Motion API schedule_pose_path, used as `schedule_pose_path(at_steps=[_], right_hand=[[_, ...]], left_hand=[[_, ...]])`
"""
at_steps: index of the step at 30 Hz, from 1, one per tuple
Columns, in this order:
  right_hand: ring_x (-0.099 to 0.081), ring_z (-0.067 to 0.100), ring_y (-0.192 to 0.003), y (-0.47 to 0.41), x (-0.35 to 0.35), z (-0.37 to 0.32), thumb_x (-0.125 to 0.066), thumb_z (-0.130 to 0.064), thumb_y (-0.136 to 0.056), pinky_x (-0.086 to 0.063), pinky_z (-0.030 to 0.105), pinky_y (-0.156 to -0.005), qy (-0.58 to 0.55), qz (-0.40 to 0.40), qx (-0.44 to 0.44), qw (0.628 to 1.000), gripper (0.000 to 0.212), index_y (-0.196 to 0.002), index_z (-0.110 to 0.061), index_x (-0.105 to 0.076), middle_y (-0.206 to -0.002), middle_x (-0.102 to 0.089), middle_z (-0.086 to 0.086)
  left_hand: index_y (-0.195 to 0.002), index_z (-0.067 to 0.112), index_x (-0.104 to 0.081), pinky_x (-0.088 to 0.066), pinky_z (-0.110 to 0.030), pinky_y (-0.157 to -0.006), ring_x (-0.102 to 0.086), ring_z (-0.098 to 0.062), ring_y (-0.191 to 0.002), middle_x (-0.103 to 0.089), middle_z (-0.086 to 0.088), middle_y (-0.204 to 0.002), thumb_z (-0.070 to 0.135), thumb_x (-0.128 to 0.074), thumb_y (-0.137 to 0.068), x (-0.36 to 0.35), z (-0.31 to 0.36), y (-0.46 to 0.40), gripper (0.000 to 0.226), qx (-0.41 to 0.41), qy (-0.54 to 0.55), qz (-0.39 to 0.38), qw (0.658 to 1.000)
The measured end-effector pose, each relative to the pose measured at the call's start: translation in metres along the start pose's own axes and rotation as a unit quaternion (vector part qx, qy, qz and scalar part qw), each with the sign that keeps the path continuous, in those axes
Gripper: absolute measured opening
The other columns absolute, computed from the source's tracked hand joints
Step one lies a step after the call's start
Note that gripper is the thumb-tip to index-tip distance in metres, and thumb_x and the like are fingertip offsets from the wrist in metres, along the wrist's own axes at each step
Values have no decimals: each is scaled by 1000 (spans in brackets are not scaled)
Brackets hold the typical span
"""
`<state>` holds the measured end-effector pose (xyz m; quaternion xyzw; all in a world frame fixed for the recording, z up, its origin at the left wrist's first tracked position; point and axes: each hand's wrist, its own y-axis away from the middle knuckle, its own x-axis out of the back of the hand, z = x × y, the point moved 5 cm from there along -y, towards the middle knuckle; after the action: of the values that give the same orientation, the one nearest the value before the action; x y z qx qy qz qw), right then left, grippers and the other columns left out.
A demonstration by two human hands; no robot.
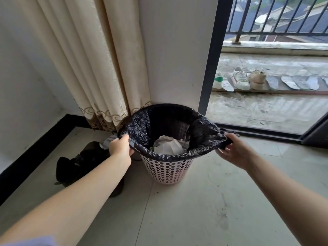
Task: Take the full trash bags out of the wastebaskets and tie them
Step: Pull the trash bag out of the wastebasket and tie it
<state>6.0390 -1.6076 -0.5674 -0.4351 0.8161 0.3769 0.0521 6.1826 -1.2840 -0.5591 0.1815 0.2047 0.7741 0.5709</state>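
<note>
The left hand [119, 146] is closing its curled fingers on the left edge of the black trash bag [142, 128], with the thumb lying on top of the plastic. The right hand [232, 150] is pinching the right edge of the same bag, where the plastic is gathered into a twisted strip between the thumb and the fingers. Both hands are pulling the edges outward, so the mouth of the bag is stretching wide from left to right.

The bag is sitting inside a pink wastebasket [167, 170] with round holes, which is standing upright on the tiled floor [204, 201] near the corner of the wall. The back edge of the bag is folding over the basket rim, and the opening is pointing up. Inside, white crumpled paper [168, 146] is lying low in the bag.

To the left of the basket a dark object [79, 162] is lying on the floor, partly hidden behind the left forearm; I cannot tell what it is. A beige curtain [92, 59] is hanging behind the basket. Through the open door on the right, shoes [243, 79] and insoles [298, 82] are lying in a row on the balcony, in front of a railing [276, 16]. The fingertips of the left hand are hiding under the plastic.
</note>
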Motion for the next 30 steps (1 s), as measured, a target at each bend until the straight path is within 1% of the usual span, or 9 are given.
schedule_pose_path(at_steps=[4, 9, 13, 15, 17, 20, 25, 28, 30], right_hand=[[-71, 10, -60, 6, -6, -3, -45, -26, -98, -57, 21, -50, 15, -44, -8, 999, 24, -93, -10, -61, -70, -74, 2], [-64, 4, -47, 15, -16, -10, -50, -28, -94, -50, 13, -43, 86, -75, -20, 993, 20, -84, -16, -62, -58, -70, -5], [-69, 11, -56, 18, -34, -18, -48, -27, -96, -55, 21, -49, 63, -95, 42, 993, 23, -92, -12, -65, -68, -74, 0], [-69, 13, -58, 16, -42, -29, -50, -18, -96, -56, 24, -53, 54, -58, 128, 989, 17, -100, -7, -61, -72, -72, 4], [-67, 13, -62, 15, -51, -37, -49, -10, -95, -57, 25, -58, 97, -7, 211, 973, 14, -99, -6, -62, -78, -67, 7], [-62, 21, -74, 25, -88, -24, -51, -11, -93, -51, 32, -72, 213, -78, 233, 946, 12, -92, -10, -62, -85, -62, 11], [-60, 4, -106, 53, -126, 24, -66, -31, -86, -46, 19, -95, 528, -288, 147, 786, 39, -121, -26, -51, -110, -64, -9], [-55, 12, -97, 44, -121, 18, -60, -17, -88, -42, 22, -87, 653, -176, 256, 691, 30, -117, -13, -56, -111, -65, 3], [-53, 18, -86, 35, -111, 10, -50, -7, -89, -41, 28, -78, 667, -84, 290, 681, 17, -100, -8, -63, -94, -65, 9]], left_hand=[[-84, 11, -50, -48, -29, -43, -54, -18, -59, -56, -5, -74, 20, -49, -95, -11, -13, 13, 14, 91, 29, -55, 994], [-80, 11, -52, -43, -17, -29, -58, -12, -40, -56, -2, -70, 18, -49, -96, -20, -6, 20, 17, 102, 29, -114, 988], [-76, 10, -51, -48, -21, -33, -59, -19, -56, -57, -9, -76, 10, -52, -94, -26, 10, 25, 18, -1, -11, -104, 994], [-77, 12, -53, -58, -33, -49, -61, -24, -64, -61, -14, -82, 12, -54, -92, -32, 19, 31, 16, -109, -88, -104, 985], [-79, 14, -56, -60, -42, -68, -64, -26, -72, -64, -15, -84, 16, -57, -90, -43, 22, 51, 11, -191, -160, -153, 956], [-77, 13, -54, -57, -28, -59, -63, -13, -58, -62, -7, -70, 10, -56, -91, -65, 9, 85, 14, -186, -155, -273, 931], [-82, 12, -57, -55, -24, -58, -65, -14, -62, -67, -6, -68, 13, -50, -96, -82, -3, 105, 15, -99, -110, -371, 917], [-87, 14, -63, -55, -27, -75, -67, -16, -82, -73, -2, -80, 20, -43, -99, -80, -4, 97, 24, -41, -114, -412, 903], [-98, 13, -66, -51, -33, -90, -64, -18, -98, -72, -6, -100, 32, -39, -100, -74, -11, 88, 32, 37, -148, -430, 890]])
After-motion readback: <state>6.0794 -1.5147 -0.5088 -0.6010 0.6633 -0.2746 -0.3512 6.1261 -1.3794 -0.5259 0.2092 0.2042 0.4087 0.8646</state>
